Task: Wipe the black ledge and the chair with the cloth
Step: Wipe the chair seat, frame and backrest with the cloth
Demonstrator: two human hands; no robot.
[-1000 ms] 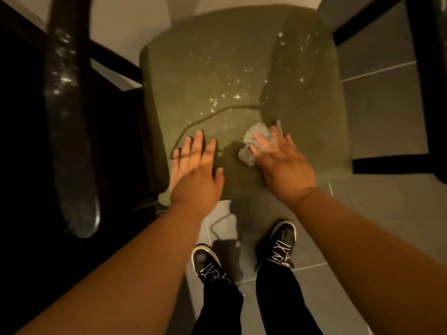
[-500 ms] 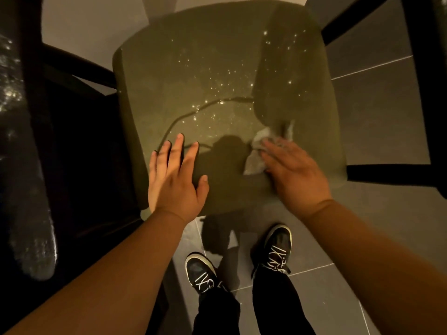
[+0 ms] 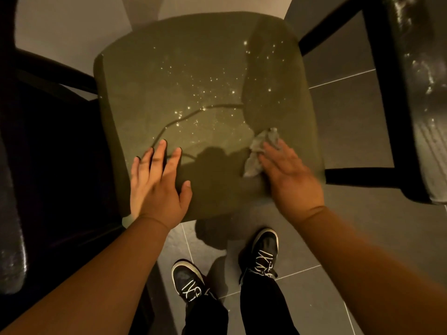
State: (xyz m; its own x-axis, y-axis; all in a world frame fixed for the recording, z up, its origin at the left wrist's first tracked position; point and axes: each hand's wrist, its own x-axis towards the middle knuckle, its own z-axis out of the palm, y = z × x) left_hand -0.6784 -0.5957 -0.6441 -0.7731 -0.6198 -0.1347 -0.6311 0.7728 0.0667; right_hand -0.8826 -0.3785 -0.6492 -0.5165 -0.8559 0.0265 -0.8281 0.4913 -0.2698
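Observation:
An olive-green chair seat (image 3: 183, 76) fills the middle of the view, speckled with glinting spots and crossed by a dark wet streak. My right hand (image 3: 287, 175) presses a crumpled grey cloth (image 3: 260, 151) flat onto the seat's near right part, fingers spread over it. Flat on the seat's near left corner lies my left hand (image 3: 158, 184), fingers apart, holding nothing. A glossy black ledge (image 3: 9, 213) runs down the far left edge.
Black chair frame bars (image 3: 384, 97) stand at the right, beside another shiny black surface (image 3: 425, 117). Grey floor tiles (image 3: 338, 238) lie below. My two black shoes (image 3: 261, 252) stand just in front of the seat.
My right hand has slid the cloth to the right across the seat's front. The view has shifted, so the black ledge sits further left. My left hand stays flat on the seat.

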